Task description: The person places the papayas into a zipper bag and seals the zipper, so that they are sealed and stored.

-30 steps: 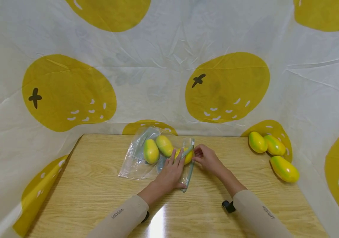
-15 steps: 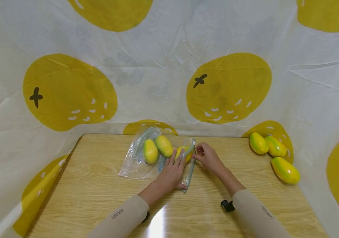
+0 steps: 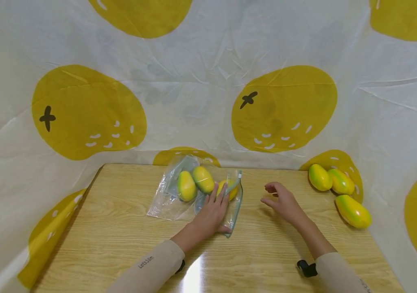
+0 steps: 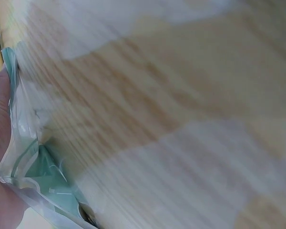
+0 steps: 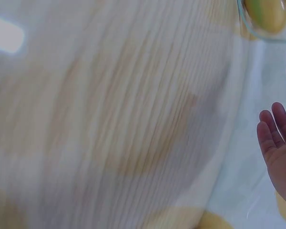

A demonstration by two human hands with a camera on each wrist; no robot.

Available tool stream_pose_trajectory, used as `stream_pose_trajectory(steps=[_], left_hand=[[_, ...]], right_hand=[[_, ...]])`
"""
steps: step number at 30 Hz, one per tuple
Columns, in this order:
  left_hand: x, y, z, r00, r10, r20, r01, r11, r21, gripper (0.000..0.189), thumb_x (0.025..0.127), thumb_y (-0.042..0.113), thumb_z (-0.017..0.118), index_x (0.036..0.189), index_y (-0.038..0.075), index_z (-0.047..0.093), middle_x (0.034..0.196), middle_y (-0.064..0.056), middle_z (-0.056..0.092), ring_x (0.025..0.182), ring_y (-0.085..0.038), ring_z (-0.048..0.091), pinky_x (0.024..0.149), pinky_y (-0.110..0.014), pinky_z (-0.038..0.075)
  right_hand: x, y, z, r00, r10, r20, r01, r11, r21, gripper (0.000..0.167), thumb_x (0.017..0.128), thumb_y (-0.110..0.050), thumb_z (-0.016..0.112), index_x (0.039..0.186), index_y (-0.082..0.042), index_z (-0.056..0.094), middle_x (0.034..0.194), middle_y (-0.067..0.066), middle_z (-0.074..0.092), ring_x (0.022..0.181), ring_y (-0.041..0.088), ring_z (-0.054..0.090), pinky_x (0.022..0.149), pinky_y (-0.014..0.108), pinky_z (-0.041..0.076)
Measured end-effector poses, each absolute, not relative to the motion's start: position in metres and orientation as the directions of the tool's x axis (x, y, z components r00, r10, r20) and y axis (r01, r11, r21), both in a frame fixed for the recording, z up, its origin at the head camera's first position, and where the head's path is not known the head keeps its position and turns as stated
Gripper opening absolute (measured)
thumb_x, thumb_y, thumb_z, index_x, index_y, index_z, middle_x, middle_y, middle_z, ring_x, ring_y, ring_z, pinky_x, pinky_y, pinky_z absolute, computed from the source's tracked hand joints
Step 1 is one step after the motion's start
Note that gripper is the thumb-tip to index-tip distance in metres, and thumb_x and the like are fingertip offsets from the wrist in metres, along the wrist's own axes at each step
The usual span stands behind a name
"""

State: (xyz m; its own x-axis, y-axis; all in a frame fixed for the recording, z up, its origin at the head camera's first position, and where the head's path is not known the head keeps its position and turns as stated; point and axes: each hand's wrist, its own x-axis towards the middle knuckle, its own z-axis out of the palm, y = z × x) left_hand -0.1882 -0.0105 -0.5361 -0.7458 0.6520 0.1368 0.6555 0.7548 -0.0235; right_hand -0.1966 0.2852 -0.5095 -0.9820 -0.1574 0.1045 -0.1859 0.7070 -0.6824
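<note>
A clear zip bag (image 3: 173,209) with a greenish edge strip along its right side lies on the wooden table. Inside it, two yellow-green mangoes (image 3: 186,186) sit side by side. Another mango (image 3: 232,191) is partly hidden behind the fingers of my left hand (image 3: 210,211). That hand rests on the bag with its fingers spread and fairly straight, thumb by the lower right corner. In the left wrist view, the bag's film (image 4: 24,129) runs along this hand. To the right of the bag, my right hand (image 3: 285,203) is in the air, fingers loosely bent and holding nothing.
Three more mangoes (image 3: 353,211) are grouped at the table's right rear, beyond my right hand. A pale cloth (image 3: 190,97) printed with big yellow fruit rises behind and at both sides of the wooden table (image 3: 120,228).
My right hand has let go of the bag's right edge and moved right, away from it. The left hand stays on the bag, and the mangoes keep their places.
</note>
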Motion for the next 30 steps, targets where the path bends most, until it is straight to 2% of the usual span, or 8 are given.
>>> stream_pose_trajectory(steps=[7, 16, 23, 27, 30], left_hand=[[-0.188, -0.009, -0.537, -0.748, 0.650, 0.133, 0.654, 0.757, -0.017, 0.131, 0.067, 0.078, 0.077, 0.160, -0.001, 0.028, 0.172, -0.024, 0.005, 0.155, -0.050, 0.019, 0.110, -0.058, 0.047], [-0.189, -0.009, -0.539, -0.745, 0.650, 0.149, 0.655, 0.755, -0.024, 0.131, 0.066, 0.078, 0.077, 0.159, -0.001, 0.029, 0.172, -0.024, 0.006, 0.155, -0.050, 0.019, 0.109, -0.058, 0.048], [-0.189, -0.009, -0.540, -0.750, 0.646, 0.140, 0.651, 0.759, -0.014, 0.134, 0.066, 0.078, 0.077, 0.161, -0.001, 0.026, 0.172, -0.024, 0.004, 0.156, -0.049, 0.019, 0.110, -0.057, 0.047], [-0.189, -0.010, -0.539, -0.750, 0.648, 0.136, 0.650, 0.759, -0.034, 0.133, 0.067, 0.080, 0.075, 0.161, -0.001, 0.026, 0.172, -0.024, 0.005, 0.156, -0.049, 0.019, 0.111, -0.056, 0.047], [-0.189, -0.010, -0.537, -0.753, 0.646, 0.127, 0.646, 0.762, -0.047, 0.133, 0.067, 0.080, 0.074, 0.161, -0.001, 0.026, 0.172, -0.024, 0.004, 0.156, -0.049, 0.019, 0.111, -0.055, 0.047]], right_hand=[[-0.173, 0.338, -0.498, -0.989, -0.076, 0.130, -0.143, 0.751, -0.645, 0.058, 0.098, -0.026, 0.073, 0.139, 0.007, 0.049, 0.138, 0.029, 0.056, 0.129, 0.047, 0.052, 0.107, 0.064, 0.042], [-0.150, 0.398, -0.482, -0.992, 0.012, 0.130, -0.067, 0.807, -0.586, 0.071, 0.099, -0.032, 0.071, 0.147, 0.013, 0.041, 0.146, 0.040, 0.043, 0.132, 0.060, 0.038, 0.098, 0.073, 0.036], [-0.145, 0.441, -0.484, -0.986, 0.102, 0.129, 0.027, 0.876, -0.481, 0.077, 0.099, -0.038, 0.070, 0.149, 0.012, 0.038, 0.143, 0.045, 0.043, 0.126, 0.067, 0.040, 0.093, 0.077, 0.037], [-0.142, 0.462, -0.489, -0.980, 0.137, 0.142, 0.059, 0.889, -0.454, 0.077, 0.100, -0.039, 0.068, 0.150, 0.012, 0.037, 0.142, 0.048, 0.041, 0.125, 0.070, 0.038, 0.095, 0.079, 0.035], [-0.140, 0.474, -0.493, -0.980, 0.141, 0.139, 0.062, 0.887, -0.458, 0.078, 0.102, -0.037, 0.066, 0.151, 0.014, 0.033, 0.145, 0.049, 0.034, 0.130, 0.069, 0.032, 0.101, 0.080, 0.029]])
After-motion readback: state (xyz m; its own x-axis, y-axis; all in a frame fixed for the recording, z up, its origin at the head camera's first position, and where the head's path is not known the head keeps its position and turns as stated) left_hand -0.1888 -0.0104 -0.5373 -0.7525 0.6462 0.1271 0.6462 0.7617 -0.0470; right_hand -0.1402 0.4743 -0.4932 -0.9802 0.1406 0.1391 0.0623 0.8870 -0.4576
